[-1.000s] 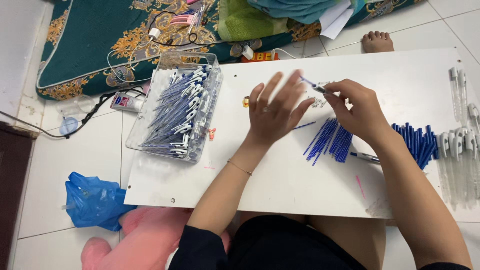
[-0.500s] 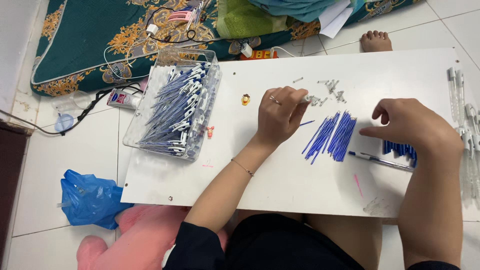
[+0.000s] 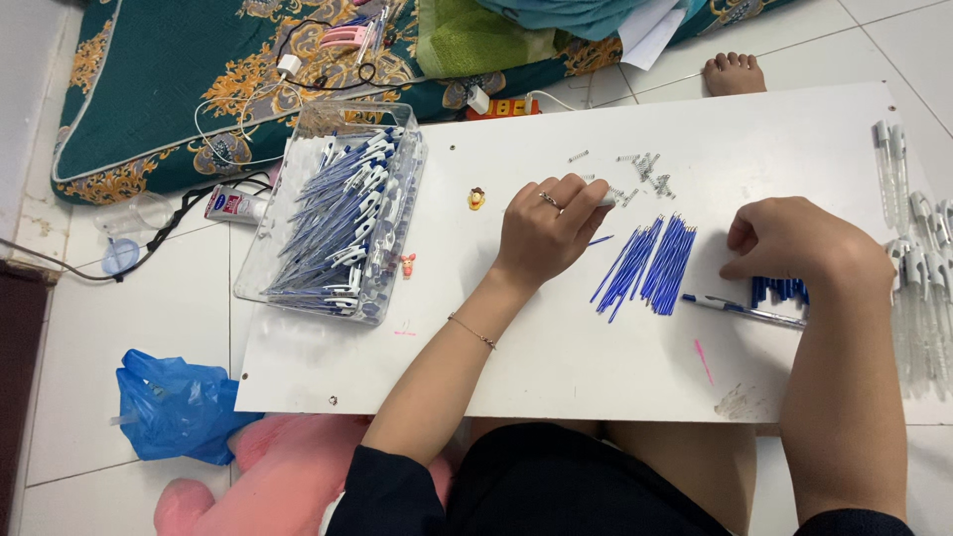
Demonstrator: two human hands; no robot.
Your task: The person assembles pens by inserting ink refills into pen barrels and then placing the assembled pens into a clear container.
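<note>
My left hand (image 3: pixel 544 230) rests on the white board (image 3: pixel 397 367), fingers curled near several small metal springs (image 3: pixel 640 171); something white peeks out by its fingertips. A fan of blue pen refills (image 3: pixel 647 264) lies between my hands. My right hand (image 3: pixel 794 243) hovers knuckles up over a pile of blue pen parts (image 3: pixel 779 290), its fingertips hidden. One assembled pen (image 3: pixel 745 310) lies just below that hand.
A clear plastic tray (image 3: pixel 338 223) of finished blue-and-white pens stands at the board's left. Clear pen barrels (image 3: pixel 918 248) lie at the right edge. Two tiny figurines (image 3: pixel 476 198) sit on the board. A blue bag (image 3: pixel 174 407), a patterned mat (image 3: pixel 149 89) and someone's foot (image 3: pixel 733 74) surround it.
A second ago both hands were together at the board's middle handling a pen. My right hand has since moved right over the blue parts, and my left has settled by the springs.
</note>
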